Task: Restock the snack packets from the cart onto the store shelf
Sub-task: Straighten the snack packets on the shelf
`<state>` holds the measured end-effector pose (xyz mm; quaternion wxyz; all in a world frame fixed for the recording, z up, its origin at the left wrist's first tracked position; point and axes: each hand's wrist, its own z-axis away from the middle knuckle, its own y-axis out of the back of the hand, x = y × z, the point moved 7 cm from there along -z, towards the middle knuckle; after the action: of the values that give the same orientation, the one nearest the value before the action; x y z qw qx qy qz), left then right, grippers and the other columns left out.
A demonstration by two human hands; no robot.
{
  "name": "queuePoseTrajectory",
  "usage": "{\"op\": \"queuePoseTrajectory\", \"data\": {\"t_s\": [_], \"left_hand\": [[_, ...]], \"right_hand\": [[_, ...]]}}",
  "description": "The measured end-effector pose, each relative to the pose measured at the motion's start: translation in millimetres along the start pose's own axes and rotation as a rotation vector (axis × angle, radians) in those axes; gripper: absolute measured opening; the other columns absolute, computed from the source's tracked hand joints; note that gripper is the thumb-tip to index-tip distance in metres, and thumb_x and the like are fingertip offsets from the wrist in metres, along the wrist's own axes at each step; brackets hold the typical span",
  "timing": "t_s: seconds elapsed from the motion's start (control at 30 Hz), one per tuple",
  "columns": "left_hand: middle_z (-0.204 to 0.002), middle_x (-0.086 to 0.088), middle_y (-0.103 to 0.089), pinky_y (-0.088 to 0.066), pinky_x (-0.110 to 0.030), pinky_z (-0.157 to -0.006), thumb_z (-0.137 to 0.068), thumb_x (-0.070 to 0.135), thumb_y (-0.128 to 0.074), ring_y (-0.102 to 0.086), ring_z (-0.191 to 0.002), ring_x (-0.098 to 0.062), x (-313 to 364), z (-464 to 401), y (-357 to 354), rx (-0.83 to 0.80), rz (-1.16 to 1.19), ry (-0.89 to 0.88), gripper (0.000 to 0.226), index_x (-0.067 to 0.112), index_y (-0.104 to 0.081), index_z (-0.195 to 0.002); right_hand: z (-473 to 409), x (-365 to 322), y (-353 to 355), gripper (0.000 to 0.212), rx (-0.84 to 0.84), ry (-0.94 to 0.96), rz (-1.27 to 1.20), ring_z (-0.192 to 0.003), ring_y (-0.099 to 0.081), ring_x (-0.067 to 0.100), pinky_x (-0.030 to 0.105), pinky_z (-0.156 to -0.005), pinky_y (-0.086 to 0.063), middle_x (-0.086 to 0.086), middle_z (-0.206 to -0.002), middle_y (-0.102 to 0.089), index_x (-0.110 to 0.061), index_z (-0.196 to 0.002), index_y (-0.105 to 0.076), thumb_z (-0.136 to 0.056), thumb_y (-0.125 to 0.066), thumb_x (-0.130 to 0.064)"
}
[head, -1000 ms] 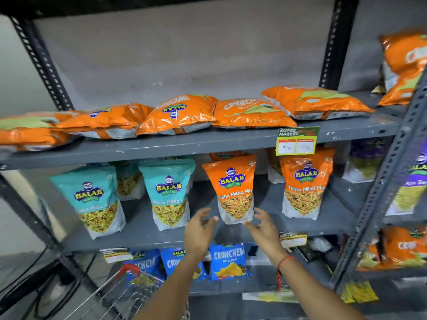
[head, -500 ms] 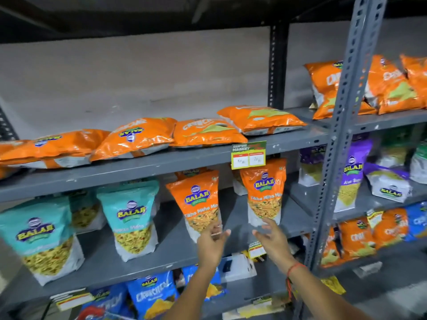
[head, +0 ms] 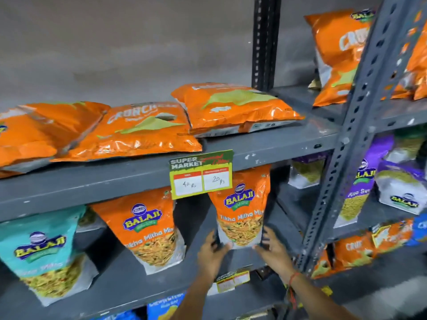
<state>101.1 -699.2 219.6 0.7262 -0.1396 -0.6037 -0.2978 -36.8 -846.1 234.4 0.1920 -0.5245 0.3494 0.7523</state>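
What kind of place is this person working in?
Most likely a small supermarket or grocery shop. Grey metal shelves carry rows of branded snack packets, and a price tag printed "Super Market" with handwritten prices hangs from the shelf edge.

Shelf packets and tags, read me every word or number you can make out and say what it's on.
"BALAJI", "Tikha Mitha Mix": orange pouch between both hands.
"BALAJI": teal pouch, purple pouch.
"CRUNCH...": flat orange packet, rest blurred.
"SUPER MARKET", "40 Rs", "20 Rs": price tag.
Lower price tag: unreadable.
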Motion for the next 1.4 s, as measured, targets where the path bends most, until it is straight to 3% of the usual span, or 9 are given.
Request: {"op": "queuePoseTrajectory", "data": {"t_s": [0.1, 0.23, 0.4, 0.57, 0.67, 0.93, 1.1, 1.3, 1.4], "left_hand": [[-0.114, -0.005, -0.071, -0.056, -0.038, -0.09, -0.077, 0.018, -0.074, -0.067, -0.105, -0.019, 9, 0, -1, 0.024, -0.021, -0.044, 0.039, 0.021, -0.062, -0.114], [-0.113, -0.002, -0.071, -0.055, -0.049, -0.091, -0.076, 0.025, -0.075, -0.068, -0.104, -0.017, 5, 8, -2, 0.056, -0.002, -0.05, 0.045, 0.022, -0.061, -0.119], [-0.116, 0.003, -0.061, -0.05, -0.032, -0.093, -0.077, 0.017, -0.074, -0.06, -0.104, -0.013, 11, 27, 7, 0.062, 0.02, -0.078, 0.053, 0.015, -0.056, -0.126], [-0.115, -0.001, -0.06, -0.051, -0.037, -0.097, -0.077, 0.019, -0.074, -0.059, -0.112, -0.019, 26, 73, 64, 0.155, 0.006, -0.152, 0.053, 0.015, -0.056, -0.126], [-0.108, 0.0, -0.066, -0.052, -0.035, -0.092, -0.078, 0.021, -0.073, -0.063, -0.104, -0.019, 35, 110, 126, 0.259, 0.001, -0.202, 0.046, 0.018, -0.058, -0.121], [-0.111, -0.009, -0.068, -0.052, -0.043, -0.094, -0.076, 0.02, -0.075, -0.065, -0.097, -0.021, 26, 233, 345, 0.569, 0.018, -0.243, 0.048, 0.012, -0.059, -0.121], [-0.115, -0.006, -0.062, -0.05, -0.042, -0.094, -0.079, 0.019, -0.073, -0.058, -0.102, -0.018, 7, 298, 465, 0.74, 0.042, -0.189, 0.052, 0.006, -0.055, -0.126], [-0.113, -0.022, -0.066, -0.053, -0.028, -0.078, -0.078, 0.007, -0.073, -0.061, -0.093, -0.023, -36, 311, 574, 0.883, 0.134, -0.112, 0.044, 0.001, -0.06, -0.119], [-0.113, -0.02, -0.068, -0.053, -0.044, -0.094, -0.077, 0.009, -0.074, -0.065, -0.095, -0.024, -66, 292, 608, 0.875, 0.121, -0.057, 0.043, 0.009, -0.06, -0.117]], "right_hand": [[-8, -1, 1, 0.05, -0.002, 0.021, 0.027, -0.11, -0.056, 0.021, 0.03, -0.087, -0.044, -0.004, -0.109, -0.059, -0.02, -0.127, -0.046, -0.083, -0.063, -0.005], [-7, -5, 1, 0.052, 0.0, 0.05, 0.05, -0.103, -0.058, 0.017, 0.028, -0.085, -0.043, -0.006, -0.102, -0.058, -0.017, -0.13, -0.047, -0.082, -0.064, -0.005], [13, -4, 0, 0.06, 0.057, 0.044, -0.025, -0.09, -0.057, 0.004, 0.017, -0.075, -0.044, -0.008, -0.1, -0.058, -0.013, -0.136, -0.04, -0.082, -0.065, -0.005], [67, -13, -22, 0.064, 0.195, -0.01, -0.148, -0.11, -0.054, 0.028, 0.041, -0.092, -0.045, 0.011, -0.124, -0.055, -0.011, -0.138, -0.036, -0.083, -0.067, -0.015], [104, -33, -62, 0.061, 0.202, 0.014, -0.175, -0.115, -0.053, 0.033, 0.045, -0.096, -0.045, 0.016, -0.131, -0.053, -0.015, -0.135, -0.039, -0.082, -0.068, -0.018], [218, -136, -236, 0.046, -0.031, 0.218, -0.187, -0.105, -0.059, 0.028, 0.04, -0.092, -0.046, 0.011, -0.117, -0.061, -0.016, -0.121, -0.048, -0.08, -0.069, -0.016], [279, -160, -367, 0.05, -0.302, 0.28, -0.146, -0.101, -0.061, 0.027, 0.047, -0.093, -0.05, 0.01, -0.114, -0.059, -0.018, -0.123, -0.049, -0.079, -0.072, -0.018], [298, -182, -481, 0.044, -0.534, 0.354, -0.049, -0.1, -0.058, 0.019, 0.035, -0.089, -0.05, 0.001, -0.117, -0.056, -0.022, -0.12, -0.051, -0.081, -0.07, -0.019], [282, -186, -528, 0.046, -0.576, 0.343, 0.008, -0.103, -0.058, 0.021, 0.031, -0.087, -0.048, 0.004, -0.117, -0.056, -0.02, -0.122, -0.051, -0.08, -0.07, -0.019]]}}
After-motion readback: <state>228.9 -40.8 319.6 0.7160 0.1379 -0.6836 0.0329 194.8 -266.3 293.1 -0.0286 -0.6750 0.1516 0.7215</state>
